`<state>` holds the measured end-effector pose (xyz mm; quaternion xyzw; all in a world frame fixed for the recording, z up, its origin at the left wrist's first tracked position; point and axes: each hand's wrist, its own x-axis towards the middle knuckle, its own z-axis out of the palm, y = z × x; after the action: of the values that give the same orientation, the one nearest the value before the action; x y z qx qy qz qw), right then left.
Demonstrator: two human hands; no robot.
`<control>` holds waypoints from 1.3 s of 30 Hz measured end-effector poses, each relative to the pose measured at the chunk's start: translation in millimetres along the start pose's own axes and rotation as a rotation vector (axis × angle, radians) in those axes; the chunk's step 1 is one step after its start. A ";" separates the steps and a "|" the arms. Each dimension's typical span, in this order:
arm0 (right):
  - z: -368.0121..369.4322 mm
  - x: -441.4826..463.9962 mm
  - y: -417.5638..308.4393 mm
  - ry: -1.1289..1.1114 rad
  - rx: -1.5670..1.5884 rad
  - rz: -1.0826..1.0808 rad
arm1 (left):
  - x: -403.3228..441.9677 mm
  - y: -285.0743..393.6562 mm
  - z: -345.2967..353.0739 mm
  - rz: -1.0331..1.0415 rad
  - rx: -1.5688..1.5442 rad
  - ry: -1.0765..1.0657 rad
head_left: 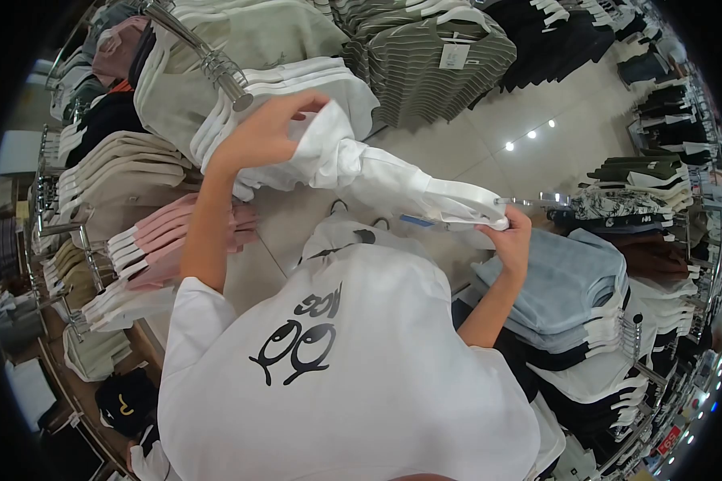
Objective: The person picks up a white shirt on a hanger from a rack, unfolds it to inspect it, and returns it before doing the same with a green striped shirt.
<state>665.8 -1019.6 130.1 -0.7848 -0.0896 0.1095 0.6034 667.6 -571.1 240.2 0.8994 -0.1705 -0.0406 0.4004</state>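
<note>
A white garment [385, 172], likely a shirt, is stretched between my two hands in front of my chest, bunched and twisted along its length. My left hand [269, 132] is closed on its upper left end, the fingertips hooked at the cloth's edge. My right hand [509, 239] pinches the narrow right end, where a band-like edge loops round. A blue-and-white tag [417, 220] hangs under the cloth near that hand. Just beyond my right fingers a shiny hook-like piece [529, 200] sticks out; whether it belongs to a hanger I cannot tell.
White shirts [353, 88] hang on a rack with a metal bar [204, 60] close to my left hand. Striped grey-green shirts [433, 68] hang ahead. Pink garments [156, 232] are at left, light-blue jeans-like garments [565, 276] at right. Tiled floor [473, 140] shows between racks.
</note>
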 end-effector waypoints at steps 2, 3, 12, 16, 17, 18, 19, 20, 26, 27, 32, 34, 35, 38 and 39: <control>8.1 6.2 -7.2 0.039 -0.013 -0.060 | 2.9 1.7 14.2 -0.058 -0.346 0.124; 12.0 9.0 -10.3 0.035 -0.014 -0.062 | 2.4 4.2 15.4 -0.059 -0.346 0.128; 41.2 34.6 -18.6 0.223 -0.083 -0.123 | 1.9 11.9 6.9 -0.111 -0.028 0.003; 60.0 48.3 -25.6 0.347 -0.120 -0.146 | -6.2 0.9 -7.5 -0.248 -0.047 0.060; 64.5 52.7 -26.4 0.396 -0.122 -0.145 | -9.1 -3.0 -7.6 -0.216 -0.056 0.131; 67.6 56.9 -24.6 0.401 -0.122 -0.149 | -9.7 -9.1 -7.9 -0.184 -0.066 0.200; 70.0 61.3 -21.6 0.411 -0.132 -0.146 | -6.9 -17.5 -5.4 -0.177 -0.066 0.201; 72.5 65.9 -20.2 0.419 -0.143 -0.142 | -2.7 -25.6 0.5 -0.083 0.058 0.273; 104.8 98.0 -31.5 0.388 -0.129 -0.139 | 24.7 -30.0 3.6 -0.034 0.317 0.382; 110.2 102.9 -32.4 0.387 -0.134 -0.138 | 28.2 -30.8 2.6 -0.044 0.327 0.381; 142.8 124.7 -34.3 0.403 -0.110 -0.146 | 46.1 -39.2 3.8 0.094 0.396 0.375; 150.1 131.8 -31.7 0.446 -0.156 -0.137 | 50.0 -46.7 4.8 0.151 0.435 0.361; 151.4 135.0 -30.5 0.491 -0.201 -0.129 | 51.3 -50.6 5.8 0.191 0.426 0.409; 151.1 141.2 -28.2 0.622 -0.253 -0.179 | 48.4 -56.7 1.8 0.281 0.383 0.506; 150.3 141.9 -27.8 0.630 -0.254 -0.171 | 45.4 -58.3 0.8 0.327 0.348 0.556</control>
<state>759.7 -834.5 110.7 -0.8384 0.0227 -0.2011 0.5061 726.1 -550.8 199.8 0.8916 -0.2012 0.2993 0.2738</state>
